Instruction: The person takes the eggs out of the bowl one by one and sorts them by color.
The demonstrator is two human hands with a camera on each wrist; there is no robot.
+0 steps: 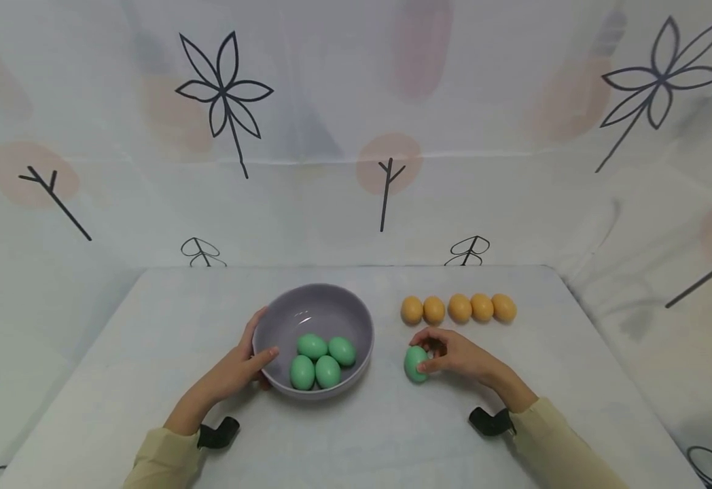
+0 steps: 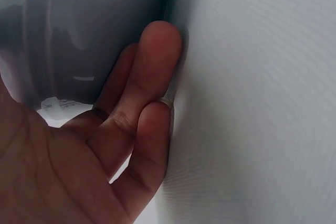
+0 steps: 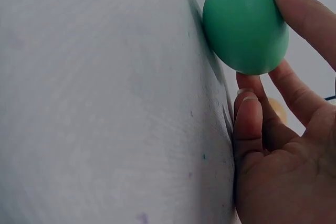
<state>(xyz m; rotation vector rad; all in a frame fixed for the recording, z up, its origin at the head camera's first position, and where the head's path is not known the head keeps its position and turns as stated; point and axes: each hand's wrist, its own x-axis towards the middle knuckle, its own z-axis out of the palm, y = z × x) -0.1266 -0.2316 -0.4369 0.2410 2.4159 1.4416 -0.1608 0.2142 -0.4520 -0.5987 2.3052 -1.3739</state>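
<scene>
My left hand (image 1: 240, 367) holds a grey-purple bowl (image 1: 362, 319) by its left side, the thumb over the rim. In the left wrist view, the fingers (image 2: 155, 56) curl low against the bowl's outer wall (image 2: 79, 35), close to the table. Inside the bowl lie several green eggs (image 1: 312, 346). To the right of the bowl, my right hand (image 1: 454, 353) pinches another green egg (image 1: 416, 364) between thumb and fingers. The right wrist view shows this egg (image 3: 244, 24) at or just above the table surface; whether it touches I cannot tell.
A row of several yellow-orange eggs (image 1: 460, 308) lies behind the right hand, with a small gap in the row. The white table (image 1: 356, 448) meets a patterned cloth backdrop (image 1: 325, 204) at its back edge. Dark wrist devices (image 1: 220, 433) sit at both sleeves.
</scene>
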